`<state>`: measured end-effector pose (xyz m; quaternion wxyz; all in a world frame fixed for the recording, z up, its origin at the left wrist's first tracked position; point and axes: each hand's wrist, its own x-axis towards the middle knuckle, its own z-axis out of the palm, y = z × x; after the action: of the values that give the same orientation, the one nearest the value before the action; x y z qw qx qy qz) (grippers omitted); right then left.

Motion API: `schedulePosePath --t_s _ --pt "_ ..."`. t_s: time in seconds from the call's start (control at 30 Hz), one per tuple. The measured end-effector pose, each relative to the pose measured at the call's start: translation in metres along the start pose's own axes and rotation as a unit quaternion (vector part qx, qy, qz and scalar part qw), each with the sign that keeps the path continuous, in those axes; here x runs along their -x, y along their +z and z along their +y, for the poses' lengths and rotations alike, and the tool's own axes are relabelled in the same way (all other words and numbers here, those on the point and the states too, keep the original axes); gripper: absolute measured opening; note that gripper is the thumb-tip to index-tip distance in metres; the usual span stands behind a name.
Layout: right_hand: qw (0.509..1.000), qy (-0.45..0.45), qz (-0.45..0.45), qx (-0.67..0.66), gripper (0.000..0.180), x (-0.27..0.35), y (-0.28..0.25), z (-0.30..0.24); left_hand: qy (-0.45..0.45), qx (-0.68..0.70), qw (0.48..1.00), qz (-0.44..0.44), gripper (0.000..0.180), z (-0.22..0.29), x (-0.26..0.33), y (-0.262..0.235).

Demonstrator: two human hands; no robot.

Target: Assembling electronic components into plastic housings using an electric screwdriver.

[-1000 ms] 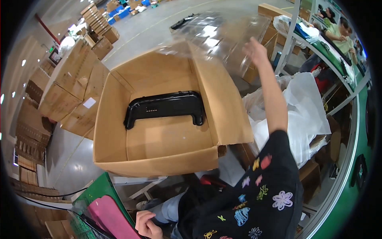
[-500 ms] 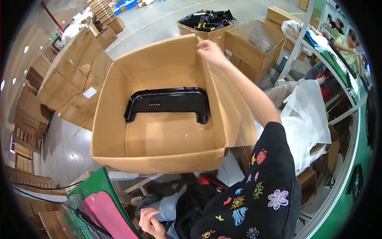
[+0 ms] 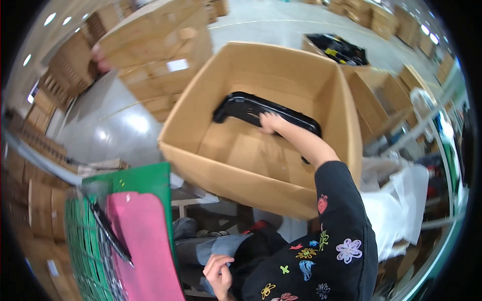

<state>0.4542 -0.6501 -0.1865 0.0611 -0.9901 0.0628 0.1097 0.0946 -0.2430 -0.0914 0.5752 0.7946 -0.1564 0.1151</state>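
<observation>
Right hand [image 3: 270,122] down inside the open carton [image 3: 241,183], at the near edge of a glossy black panel [image 3: 246,104].

Step in hand, as judged: reaching to the panel; fingers lie partly over its edge, motion-blurred, so cannot tell whether they pinch it or only touch. Next move would call for a firm hold on that edge, clear of the carton walls. Left hand [image 3: 218,273], bottom centre of frame, loosely curled; contents, if any, cannot be told. Panel: upper middle of frame, long, dark, slanting down rightward, left end bent toward the viewer; right part hidden by the forearm.
</observation>
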Motion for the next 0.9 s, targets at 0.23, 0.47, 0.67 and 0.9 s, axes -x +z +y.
schedulePosePath --t_s 0.23,0.47,0.67,0.9 --pt "0.995 -0.045 0.073 0.048 0.028 -0.001 0.041 -0.036 -0.086 -0.002 0.992 0.090 0.020 -0.016 0.031 -0.014" --pt "0.958 -0.151 0.133 -0.206 0.028 0.082 -0.087 -0.090 -0.061 0.011 0.993 0.096 0.022 -0.012 0.024 -0.034" --pt "0.865 -0.413 0.122 -0.258 0.007 0.187 -0.158 -0.183 0.121 0.068 0.987 0.075 0.023 0.058 0.019 -0.088" --pt "0.612 -0.782 0.048 0.111 0.022 0.212 -0.162 -0.293 0.020 -0.239 0.930 0.277 0.019 0.129 0.066 -0.172"
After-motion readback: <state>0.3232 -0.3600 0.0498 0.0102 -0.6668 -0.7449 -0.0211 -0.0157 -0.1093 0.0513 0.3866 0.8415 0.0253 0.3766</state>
